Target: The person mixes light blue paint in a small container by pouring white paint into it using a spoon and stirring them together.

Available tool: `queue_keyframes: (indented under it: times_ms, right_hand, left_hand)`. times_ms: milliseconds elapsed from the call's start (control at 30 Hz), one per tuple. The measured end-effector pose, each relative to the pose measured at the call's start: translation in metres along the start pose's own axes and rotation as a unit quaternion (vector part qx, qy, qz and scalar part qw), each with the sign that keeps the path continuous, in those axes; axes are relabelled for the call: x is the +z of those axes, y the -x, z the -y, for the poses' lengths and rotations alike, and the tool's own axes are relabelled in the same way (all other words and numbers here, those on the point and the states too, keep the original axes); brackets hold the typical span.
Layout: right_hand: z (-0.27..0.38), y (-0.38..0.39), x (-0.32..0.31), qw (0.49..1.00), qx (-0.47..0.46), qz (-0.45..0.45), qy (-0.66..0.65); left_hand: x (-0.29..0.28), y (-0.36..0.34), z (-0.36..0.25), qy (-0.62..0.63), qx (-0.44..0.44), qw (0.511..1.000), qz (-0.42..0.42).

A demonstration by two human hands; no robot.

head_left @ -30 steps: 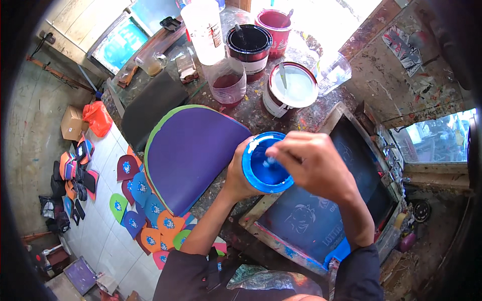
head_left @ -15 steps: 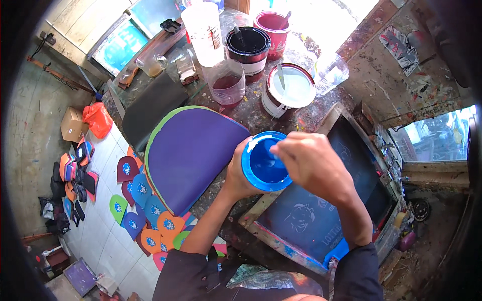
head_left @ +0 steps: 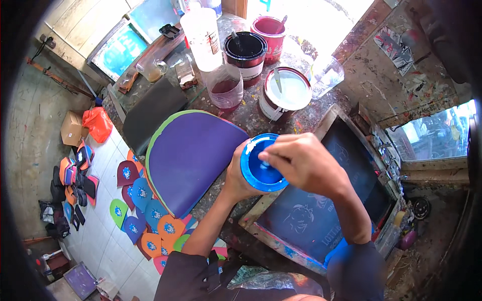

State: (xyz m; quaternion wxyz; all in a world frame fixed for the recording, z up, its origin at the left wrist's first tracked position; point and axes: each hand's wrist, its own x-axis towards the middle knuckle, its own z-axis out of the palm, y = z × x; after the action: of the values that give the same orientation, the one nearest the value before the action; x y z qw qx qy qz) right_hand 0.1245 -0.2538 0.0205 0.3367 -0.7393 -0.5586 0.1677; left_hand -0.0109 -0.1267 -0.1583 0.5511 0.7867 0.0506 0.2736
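My left hand is wrapped round the side of a blue paint tub, its rim smeared with paint. Glossy blue paint shows inside it. Above the opening, my right hand is closed in a pinch on a thin stirrer; only a pale bit of it shows, dipping into the paint. To the left of the tub lies a stack of rounded sheets, purple on top with green edges. A dark printing screen in a wooden frame lies beneath my right forearm.
Paint cans in black, red and white stand at the back, beside a clear cup and a white container. Printed colored cutouts lie low on the left, above the tiled floor.
My right hand has moved slightly left, further over the tub's opening, its fingers lower toward the paint. My left hand still holds the tub in nearly the same spot.
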Motion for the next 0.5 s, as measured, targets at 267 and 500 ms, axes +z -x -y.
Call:
queue_keyframes:
  times_ms: [267, 500]
  right_hand:
    - [0.0007, -0.0022, -0.0065, 0.999, -0.035, -0.01, 0.011]
    - [0.0061, -0.0043, -0.0074, 0.997, 0.002, 0.058, 0.042]
  left_hand:
    - [0.0031, -0.0007, 0.0035, -0.015, 0.032, 0.999, -0.013]
    - [-0.0005, 0.0004, 0.0023, -0.019, 0.025, 0.999, -0.017]
